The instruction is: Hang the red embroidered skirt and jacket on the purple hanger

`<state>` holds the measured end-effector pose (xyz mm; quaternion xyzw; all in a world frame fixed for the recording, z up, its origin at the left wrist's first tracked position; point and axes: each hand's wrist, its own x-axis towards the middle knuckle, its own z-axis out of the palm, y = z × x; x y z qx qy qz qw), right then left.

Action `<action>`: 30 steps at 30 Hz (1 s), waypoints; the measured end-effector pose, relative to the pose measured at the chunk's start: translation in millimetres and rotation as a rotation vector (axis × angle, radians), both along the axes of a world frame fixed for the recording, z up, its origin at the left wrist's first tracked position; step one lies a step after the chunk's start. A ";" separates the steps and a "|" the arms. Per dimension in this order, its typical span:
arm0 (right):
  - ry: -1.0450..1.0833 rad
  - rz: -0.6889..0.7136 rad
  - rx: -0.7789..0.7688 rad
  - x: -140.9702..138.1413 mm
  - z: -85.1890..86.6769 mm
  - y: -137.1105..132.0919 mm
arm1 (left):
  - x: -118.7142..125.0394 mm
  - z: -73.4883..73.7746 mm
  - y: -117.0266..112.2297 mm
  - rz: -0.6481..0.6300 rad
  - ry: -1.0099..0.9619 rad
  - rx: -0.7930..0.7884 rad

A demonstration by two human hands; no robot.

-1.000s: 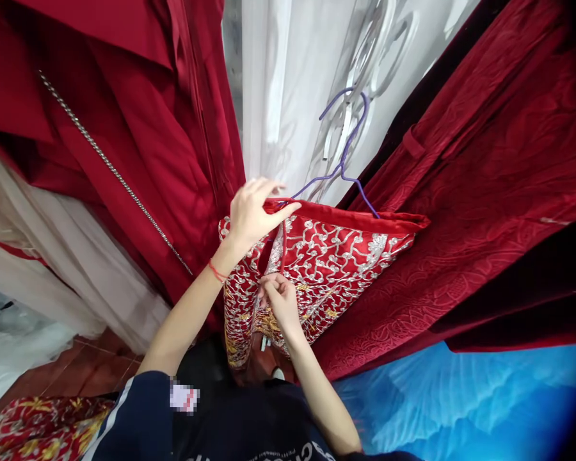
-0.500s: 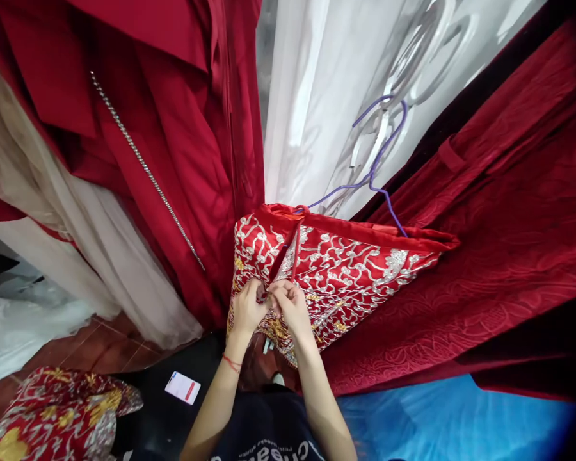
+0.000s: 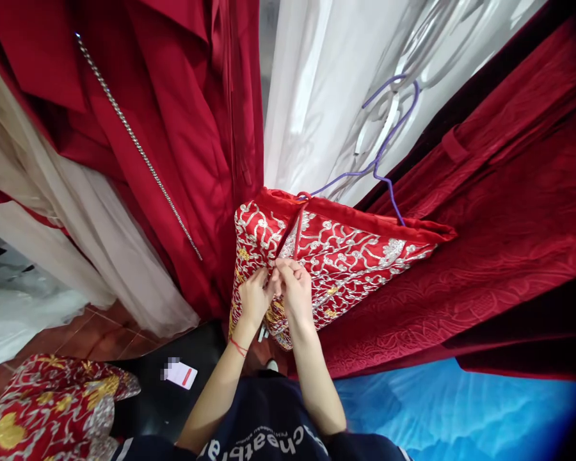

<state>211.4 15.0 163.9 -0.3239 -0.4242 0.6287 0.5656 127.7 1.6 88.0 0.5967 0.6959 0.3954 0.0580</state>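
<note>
Down from the collar, the left hand (image 3: 253,299) now meets the right hand (image 3: 295,291) at the front opening of the embroidered red jacket (image 3: 350,256) on its purple hanger (image 3: 386,169). Both pinch its edges, likely working a fastening that calls for fine fingertip alignment.

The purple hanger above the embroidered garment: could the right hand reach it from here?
Probably yes. The right hand pinches the embroidered garment just below the purple hanger, with nothing between them; it would have to let go first.

Left hand (image 3: 253,298) and right hand (image 3: 295,291) raised side by side, fingertips pinched together (knuckles touching), forearms converging upward.
</note>
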 end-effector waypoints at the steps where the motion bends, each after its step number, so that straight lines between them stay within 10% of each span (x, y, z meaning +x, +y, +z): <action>1: -0.007 -0.012 0.011 0.4 6.8 1.3 | 1.2 0.3 -0.2 -0.009 -0.007 0.005; 10: -0.087 -0.073 0.039 0.6 9.9 -0.8 | -5.3 -3.4 -7.1 -0.028 0.005 -0.051; 21: -0.098 -0.076 0.062 -1.8 -4.1 -8.8 | -22.6 33.7 9.5 -0.111 0.096 0.059; 30: -0.129 -0.093 0.029 5.7 14.0 -8.2 | -12.7 11.9 0.0 -0.226 -0.069 0.093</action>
